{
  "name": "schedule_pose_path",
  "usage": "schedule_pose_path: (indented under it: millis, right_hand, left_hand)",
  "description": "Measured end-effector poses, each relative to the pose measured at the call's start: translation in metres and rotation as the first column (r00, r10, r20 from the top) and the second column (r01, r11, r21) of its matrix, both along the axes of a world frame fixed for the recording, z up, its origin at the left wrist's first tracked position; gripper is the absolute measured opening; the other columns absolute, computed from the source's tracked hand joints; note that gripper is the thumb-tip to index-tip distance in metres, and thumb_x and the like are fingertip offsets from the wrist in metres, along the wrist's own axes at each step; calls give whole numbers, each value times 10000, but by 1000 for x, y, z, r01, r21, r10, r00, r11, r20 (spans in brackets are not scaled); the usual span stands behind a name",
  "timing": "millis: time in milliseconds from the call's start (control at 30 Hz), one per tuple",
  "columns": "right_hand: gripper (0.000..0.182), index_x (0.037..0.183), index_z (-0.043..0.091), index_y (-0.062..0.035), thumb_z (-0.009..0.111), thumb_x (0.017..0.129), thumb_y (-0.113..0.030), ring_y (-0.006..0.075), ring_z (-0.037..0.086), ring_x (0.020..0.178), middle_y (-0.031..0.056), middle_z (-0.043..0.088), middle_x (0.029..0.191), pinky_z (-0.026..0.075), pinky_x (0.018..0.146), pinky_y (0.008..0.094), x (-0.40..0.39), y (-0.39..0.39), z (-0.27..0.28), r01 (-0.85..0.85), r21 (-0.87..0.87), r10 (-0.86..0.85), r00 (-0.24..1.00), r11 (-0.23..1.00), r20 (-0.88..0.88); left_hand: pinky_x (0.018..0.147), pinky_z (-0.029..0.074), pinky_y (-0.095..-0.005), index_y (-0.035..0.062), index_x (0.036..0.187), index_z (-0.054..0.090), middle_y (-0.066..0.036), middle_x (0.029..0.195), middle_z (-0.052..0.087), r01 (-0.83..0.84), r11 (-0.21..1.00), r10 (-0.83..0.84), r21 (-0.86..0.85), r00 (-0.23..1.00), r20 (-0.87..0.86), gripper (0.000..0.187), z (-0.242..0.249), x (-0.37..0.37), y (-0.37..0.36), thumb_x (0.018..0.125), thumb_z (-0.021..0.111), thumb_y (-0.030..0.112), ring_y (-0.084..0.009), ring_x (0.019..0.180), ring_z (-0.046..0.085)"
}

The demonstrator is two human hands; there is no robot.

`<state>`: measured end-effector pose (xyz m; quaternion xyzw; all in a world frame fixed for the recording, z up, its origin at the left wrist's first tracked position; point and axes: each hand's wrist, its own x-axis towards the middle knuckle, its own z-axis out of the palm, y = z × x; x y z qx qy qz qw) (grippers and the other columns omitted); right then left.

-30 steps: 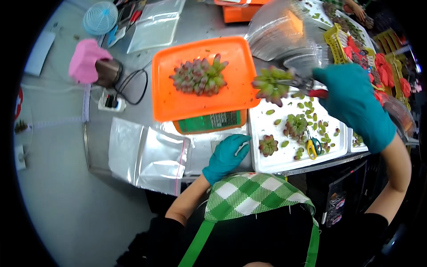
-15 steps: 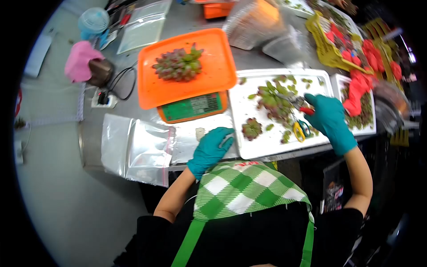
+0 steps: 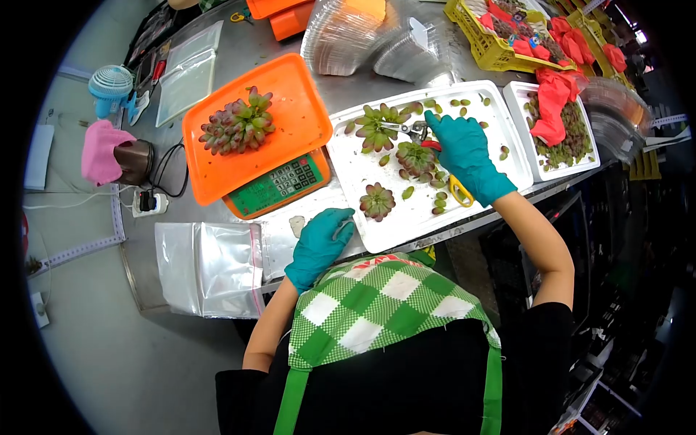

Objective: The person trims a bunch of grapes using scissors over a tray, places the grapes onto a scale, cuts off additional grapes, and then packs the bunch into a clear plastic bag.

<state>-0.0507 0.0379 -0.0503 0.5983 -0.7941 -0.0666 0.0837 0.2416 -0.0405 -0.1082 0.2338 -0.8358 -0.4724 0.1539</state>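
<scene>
My right hand (image 3: 467, 156), in a teal glove, is closed around red-handled pruning shears (image 3: 418, 130) over the white tray (image 3: 406, 234). The blades reach to a green and purple succulent rosette (image 3: 377, 128) at the tray's upper left. Just below the shears lies another rosette (image 3: 418, 157), and a smaller rosette (image 3: 378, 201) sits nearer the front. Yellow-handled scissors (image 3: 460, 191) lie partly under my right wrist. My gloved left hand (image 3: 321, 243) rests on the table just left of the tray, thumb and fingers apart, holding nothing.
An orange scale (image 3: 279, 187) bears an orange tray (image 3: 301, 94) with a large succulent cluster (image 3: 238, 123). Plastic bags (image 3: 210, 264) lie at the front left. Clear plastic containers (image 3: 344, 36) stand behind. On the right are a white leaf-filled box (image 3: 533, 148) and a yellow crate (image 3: 482, 47).
The view has shifted. My right hand has moved the shears toward the tray's upper left, and the two larger rosettes now lie more apart. My left hand stays beside the tray.
</scene>
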Motion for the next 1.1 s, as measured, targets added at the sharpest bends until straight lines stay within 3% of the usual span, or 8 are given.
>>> schedule_pose_path:
  millis: [100,200,267,400,733,867,967,1100]
  right_hand:
    - [555,1155,463,-86,674,652,-186,232,527,663,78,524,777,377,612,353,-1,-6,-13,-9,37,9,1000,999,8]
    - [560,1151,455,-63,676,652,-191,239,523,685,89,518,790,385,630,355,0,-2,-21,-6,24,8,997,1000,-79]
    - [573,1159,447,-57,676,655,-203,241,521,697,91,516,799,389,646,359,4,7,-13,28,-10,-29,993,1000,-119]
    - [599,1201,433,-116,682,673,-252,249,529,750,93,516,822,397,689,379,37,29,32,59,311,-126,971,949,203]
    - [658,1196,435,-110,711,612,-235,237,537,756,78,521,775,391,798,413,65,52,-7,-42,365,-40,976,930,214]
    - [568,1134,461,-73,685,625,-186,227,545,731,71,524,772,389,721,414,66,46,-4,-72,352,6,983,933,184]
    - [198,821,532,-50,570,628,-19,229,550,675,88,537,702,373,631,330,69,40,2,-125,231,78,976,965,202]
    - [316,948,510,-62,609,649,-90,222,554,684,73,530,752,371,619,357,65,33,1,-162,337,101,976,928,191]
  left_hand:
    - [700,455,-327,60,1012,565,-105,887,572,52,997,-51,-56,999,16,243,5,-11,-1,786,575,151,-250,793,565]
    - [706,446,-254,29,1034,563,-72,866,557,59,996,-59,-70,998,14,264,-1,-11,-1,772,585,54,-158,763,559]
    - [720,459,-304,50,1030,558,-110,907,573,23,998,-23,57,1000,4,250,-8,-5,-1,791,563,123,-224,800,578]
    - [726,463,-296,41,1032,556,-115,935,568,-16,989,11,144,999,38,255,-7,2,-1,788,567,114,-212,813,587]
    - [732,466,-319,53,1020,562,-114,941,575,19,996,-21,82,999,24,259,-10,-2,2,773,585,127,-243,822,581]
    - [731,461,-323,52,1016,563,-112,928,577,15,996,-19,83,999,37,257,-14,1,2,774,584,134,-247,821,575]
    - [730,459,-322,52,1014,564,-112,930,576,12,996,-16,87,999,40,255,-16,3,2,775,583,139,-247,820,573]
    - [738,456,-283,40,1047,554,-90,941,572,21,996,-26,84,998,49,267,-18,4,2,783,567,80,-189,819,570]
